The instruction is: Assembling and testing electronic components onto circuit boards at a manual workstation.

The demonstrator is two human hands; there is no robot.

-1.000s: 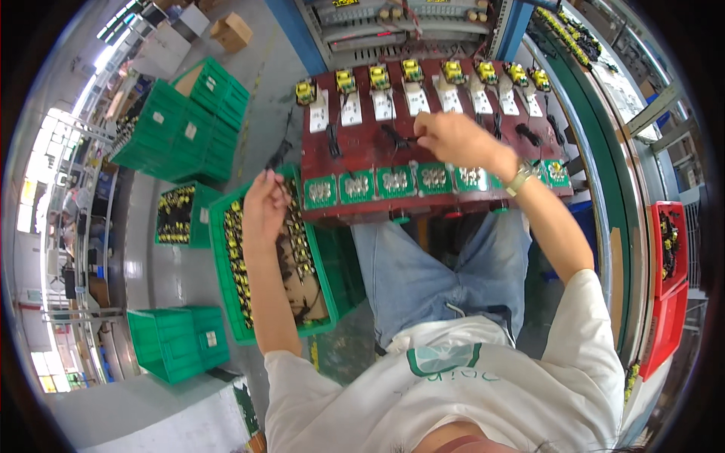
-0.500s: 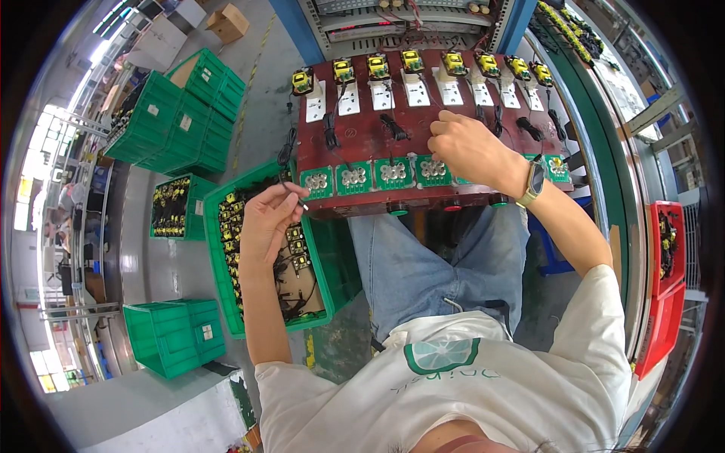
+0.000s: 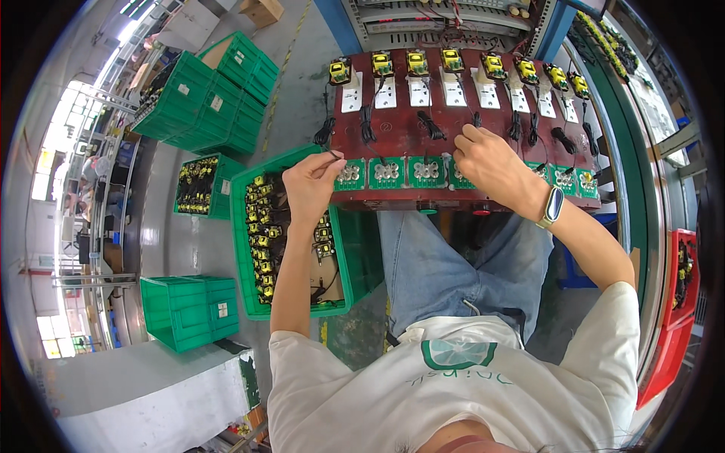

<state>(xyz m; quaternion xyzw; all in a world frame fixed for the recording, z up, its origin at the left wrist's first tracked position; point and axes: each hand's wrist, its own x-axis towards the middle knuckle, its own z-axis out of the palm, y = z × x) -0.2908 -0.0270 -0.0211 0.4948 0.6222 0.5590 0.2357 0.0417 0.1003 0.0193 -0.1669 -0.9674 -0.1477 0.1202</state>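
My left hand (image 3: 312,183) is closed in a pinch on a thin black cable plug, beside the leftmost green circuit board (image 3: 350,174) on a dark red test panel (image 3: 404,140). My right hand (image 3: 491,162) hovers over the fourth green board (image 3: 458,178), fingers curled together; whatever lies in them is hidden. Just above its knuckles shows a bundled black cord (image 3: 477,119). A row of yellow-and-black power adapter boards (image 3: 417,63) sits along the panel's far edge on white socket plates (image 3: 420,90), their cords running toward me.
A green crate (image 3: 343,275) filled with yellow-and-black adapter boards stands left of my legs. More green crates (image 3: 189,306) stand further left. Red bins (image 3: 664,362) are at the right, beyond a metal rail (image 3: 618,162). A blue-framed rack (image 3: 445,26) rises behind the panel.
The whole view has shifted, with the panel now further right. My left hand has risen toward the leftmost board with the plug. My right hand has come nearer to me, uncovering a cord bundle.
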